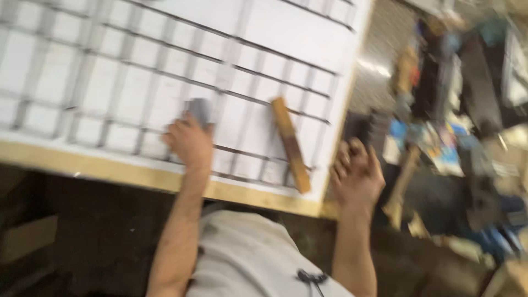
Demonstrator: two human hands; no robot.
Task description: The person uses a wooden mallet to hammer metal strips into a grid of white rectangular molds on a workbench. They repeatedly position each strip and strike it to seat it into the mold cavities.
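Note:
A large white board with a grid of dark lines and a pale wooden edge lies in front of me. My left hand rests on it near the front edge, closed around a small grey block. A flat wooden stick lies on the board to the right of that hand. My right hand hovers off the board's right corner with fingers curled and nothing visibly in it. The view is blurred.
To the right of the board lies a blurred clutter of tools, coloured packets and scraps on the floor. A dark floor shows below the board's edge, with a cardboard piece at the lower left.

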